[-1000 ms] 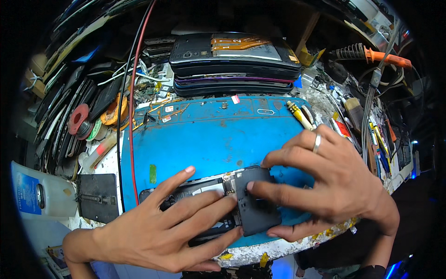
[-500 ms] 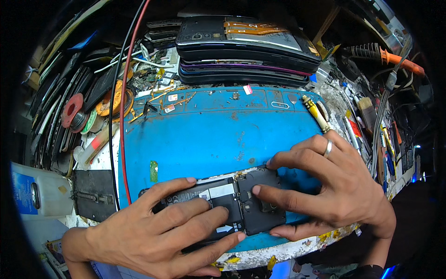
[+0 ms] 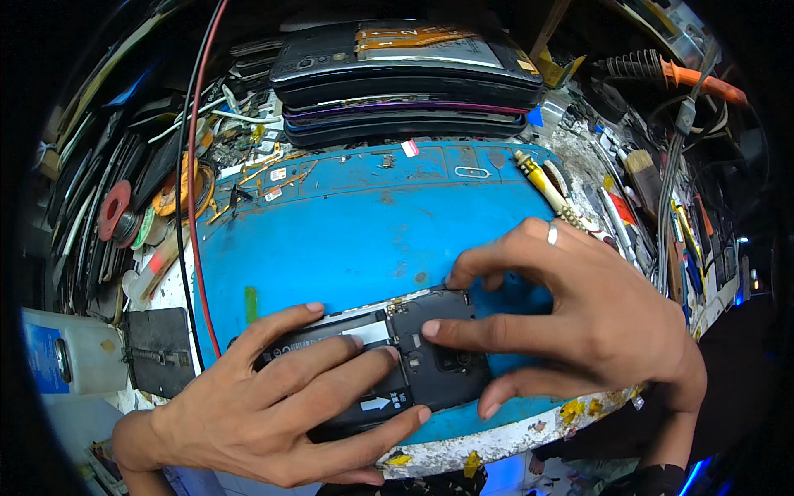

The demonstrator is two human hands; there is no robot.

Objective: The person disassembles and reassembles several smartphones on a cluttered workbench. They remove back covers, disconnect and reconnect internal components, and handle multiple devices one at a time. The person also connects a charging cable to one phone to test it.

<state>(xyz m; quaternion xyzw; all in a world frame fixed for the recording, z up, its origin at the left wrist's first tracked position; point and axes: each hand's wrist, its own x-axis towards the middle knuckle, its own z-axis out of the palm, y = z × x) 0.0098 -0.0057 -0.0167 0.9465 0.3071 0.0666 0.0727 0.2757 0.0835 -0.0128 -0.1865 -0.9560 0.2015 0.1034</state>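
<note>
An opened smartphone [image 3: 453, 321] lies aslant near the front of a blue work mat [image 3: 331, 240], its inner side up. A black battery [image 3: 331, 326] with pale labels fills its left part; a black inner cover takes up the right end. My left hand [image 3: 281, 397] holds the phone, fingers spread across the battery from the far edge to the near one. On the cover rests a fingertip of my right hand [image 3: 571, 322], and another finger touches the far edge near the corner. Its thumb is apart from the phone, over the mat. A ring circles one finger.
Behind the mat rises a stack of phone shells [image 3: 405, 83]. A yellow tool [image 3: 538, 178] and a SIM pin [image 3: 472, 172] lie at its far right. Red and black cables [image 3: 197, 165] cross the left side. An orange-handled iron [image 3: 703, 83], brush [image 3: 641, 172] and wire spools [image 3: 116, 211] surround it.
The whole view has shifted, so the bench appears farther left. My right thumb has drawn slightly away from the phone's near corner. My left hand keeps its hold on the smartphone.
</note>
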